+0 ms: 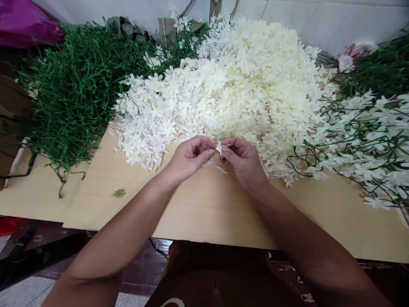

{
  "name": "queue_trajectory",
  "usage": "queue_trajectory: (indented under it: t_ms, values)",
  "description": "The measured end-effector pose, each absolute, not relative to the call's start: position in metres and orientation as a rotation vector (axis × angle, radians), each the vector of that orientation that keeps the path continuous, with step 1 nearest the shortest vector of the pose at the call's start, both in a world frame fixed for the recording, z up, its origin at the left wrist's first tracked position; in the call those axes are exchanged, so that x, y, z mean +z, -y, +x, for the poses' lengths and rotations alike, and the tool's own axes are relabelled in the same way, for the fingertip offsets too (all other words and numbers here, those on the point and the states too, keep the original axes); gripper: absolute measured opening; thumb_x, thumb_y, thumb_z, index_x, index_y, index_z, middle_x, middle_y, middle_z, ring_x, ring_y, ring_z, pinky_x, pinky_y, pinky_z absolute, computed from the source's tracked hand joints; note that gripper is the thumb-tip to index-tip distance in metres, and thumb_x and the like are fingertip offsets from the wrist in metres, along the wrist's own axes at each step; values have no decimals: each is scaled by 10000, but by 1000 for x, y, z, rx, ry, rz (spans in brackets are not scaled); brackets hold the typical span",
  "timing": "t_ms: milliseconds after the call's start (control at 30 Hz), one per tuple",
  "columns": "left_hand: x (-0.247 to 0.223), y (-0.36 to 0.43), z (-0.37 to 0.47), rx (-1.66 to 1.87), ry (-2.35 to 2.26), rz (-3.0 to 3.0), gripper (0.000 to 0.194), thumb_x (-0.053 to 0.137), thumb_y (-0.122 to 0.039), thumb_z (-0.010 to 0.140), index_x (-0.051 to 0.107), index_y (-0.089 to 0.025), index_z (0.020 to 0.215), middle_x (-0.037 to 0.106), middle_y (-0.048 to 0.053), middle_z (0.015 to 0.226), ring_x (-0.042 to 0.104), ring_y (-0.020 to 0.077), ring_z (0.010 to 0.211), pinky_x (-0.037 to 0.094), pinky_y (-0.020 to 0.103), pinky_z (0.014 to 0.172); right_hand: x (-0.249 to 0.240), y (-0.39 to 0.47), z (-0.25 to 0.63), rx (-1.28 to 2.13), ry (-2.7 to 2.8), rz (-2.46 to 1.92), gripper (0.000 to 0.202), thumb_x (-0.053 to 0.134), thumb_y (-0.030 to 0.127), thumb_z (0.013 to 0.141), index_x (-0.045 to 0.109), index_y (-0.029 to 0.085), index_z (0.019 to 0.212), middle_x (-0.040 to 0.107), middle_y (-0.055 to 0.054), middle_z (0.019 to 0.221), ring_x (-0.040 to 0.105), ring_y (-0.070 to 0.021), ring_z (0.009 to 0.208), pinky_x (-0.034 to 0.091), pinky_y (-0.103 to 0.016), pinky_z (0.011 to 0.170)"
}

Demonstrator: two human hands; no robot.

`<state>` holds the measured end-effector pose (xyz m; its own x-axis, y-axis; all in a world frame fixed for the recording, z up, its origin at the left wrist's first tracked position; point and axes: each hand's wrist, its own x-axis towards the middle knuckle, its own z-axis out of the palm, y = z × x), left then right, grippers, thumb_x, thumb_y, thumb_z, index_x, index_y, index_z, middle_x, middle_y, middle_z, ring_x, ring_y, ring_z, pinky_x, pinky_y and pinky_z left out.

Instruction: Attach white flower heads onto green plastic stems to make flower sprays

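Observation:
At the front edge of a big heap of white artificial flowers (204,102), my two hands meet fingertip to fingertip. My left hand (193,158) pinches a small white artificial flower (219,148) between thumb and forefinger. Thumb and forefinger of my right hand (245,164) are closed on a thin white plastic stem (226,147), right beside that flower. Whether the stem is joined to the flower cannot be made out. Loose white stem pieces (221,169) lie on the board just below my fingers.
Green artificial stems (83,85) are piled at the left. White flowers on green stems (367,140) lie at the right, with more greenery behind. A purple bag (28,23) sits at the back left. A small green scrap (119,193) rests on the tan board (204,209).

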<state>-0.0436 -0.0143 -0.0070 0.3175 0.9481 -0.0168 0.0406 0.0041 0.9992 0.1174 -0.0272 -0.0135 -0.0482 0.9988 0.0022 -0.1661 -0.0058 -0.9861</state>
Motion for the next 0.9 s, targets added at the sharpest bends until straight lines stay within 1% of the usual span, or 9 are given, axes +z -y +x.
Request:
queue_trajectory:
  t_ms: [167,333,400,500,600,733,800,900]
  values:
    - [-6,14,-44,944,-1016,1335,331,777,-421,696,609,-158,806,573,-14,621,495,86,545,389,213,509,-14,30,114,1259,1175,-1098,257,745,410,706,621,194,772,575,44,595,513,-83,531,455,-237,529]
    - [-3,14,-44,937,-940,1305,410,772,-513,680,601,-154,781,593,2,646,542,104,590,436,234,557,-13,34,109,1163,1249,-1068,234,725,389,743,592,199,773,594,30,651,549,-90,575,498,-253,582]
    - [-2,14,-44,931,-927,1325,432,759,-546,681,601,-156,780,591,2,646,540,105,592,439,239,563,-13,35,108,1166,1230,-1049,252,736,394,738,587,199,796,589,32,669,554,-86,585,506,-248,589]
    - [-1,14,-45,941,-929,1371,458,730,-590,693,594,-162,780,575,-3,648,520,101,591,425,236,558,-13,34,109,1229,1178,-1020,347,768,452,695,581,203,848,578,44,670,543,-81,574,499,-235,562]
    - [-2,13,-48,961,-937,1431,452,698,-600,724,572,-168,768,557,-4,658,502,103,599,411,239,559,-12,34,111,1400,1199,-1010,377,750,521,695,591,200,812,576,44,616,518,-83,540,479,-234,527]
    - [-1,14,-49,949,-918,1474,444,673,-602,749,542,-178,763,548,-4,659,498,112,609,407,250,566,-9,35,114,1490,1200,-986,333,722,493,748,592,188,721,583,31,610,500,-79,547,447,-234,541]
    - [0,15,-48,938,-912,1463,448,667,-606,754,530,-179,767,539,-6,654,489,111,601,396,248,559,-8,35,116,1496,1186,-955,320,722,476,757,588,189,708,569,35,596,483,-77,543,423,-233,540]
    - [1,15,-45,911,-911,1440,457,658,-615,755,520,-180,776,512,-14,626,462,106,567,368,242,535,-6,35,119,1513,1180,-916,334,724,490,751,576,193,714,550,40,577,464,-80,537,394,-235,529]
